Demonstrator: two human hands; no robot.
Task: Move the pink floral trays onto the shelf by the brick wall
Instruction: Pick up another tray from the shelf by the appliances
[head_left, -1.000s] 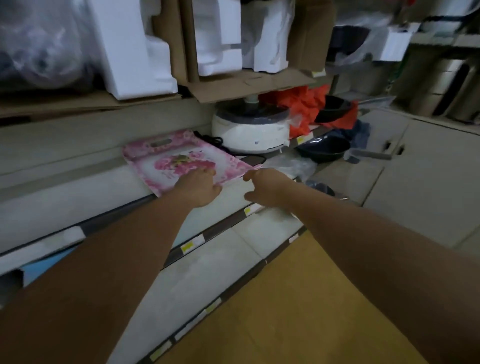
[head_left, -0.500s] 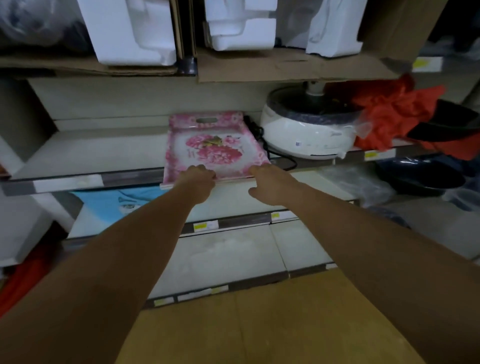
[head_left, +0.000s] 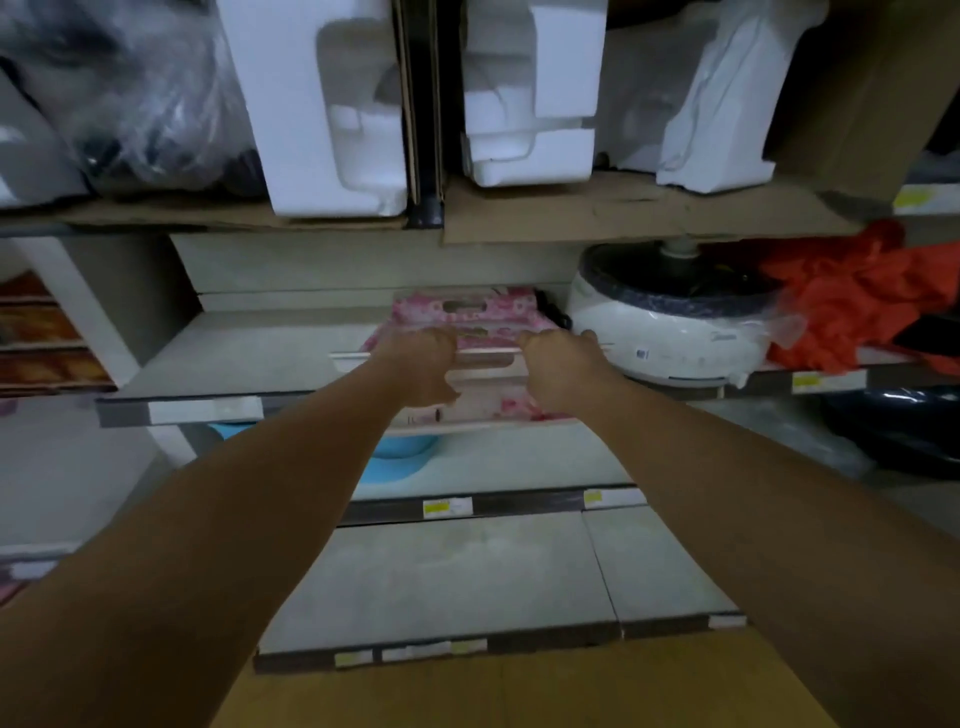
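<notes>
Clearly, both hands were on the pink floral tray (head_left: 462, 312), which lay on the middle shelf (head_left: 249, 358) near its front edge. The left hand (head_left: 418, 364) gripped the near rim of the upper tray with its fingers curled over it, and the right hand (head_left: 563, 366) gripped the same rim a little farther right, its fingers curled as well. That rim was raised off the shelf, while the far end, with its handle slot, sat toward the back wall. A second pink floral piece showed under the hands at the shelf's front edge; whether it was another tray or part of the first was blurred. Just beside the tray on the right stood a white round cooker (head_left: 670, 332) wrapped in clear plastic, and past it lay an orange cloth (head_left: 852, 296). On the shelf above stood white foam packing blocks (head_left: 317, 104) on flattened cardboard (head_left: 623, 213). On the shelf below, a light blue item (head_left: 400, 457) sat partly hidden behind the left forearm.
</notes>
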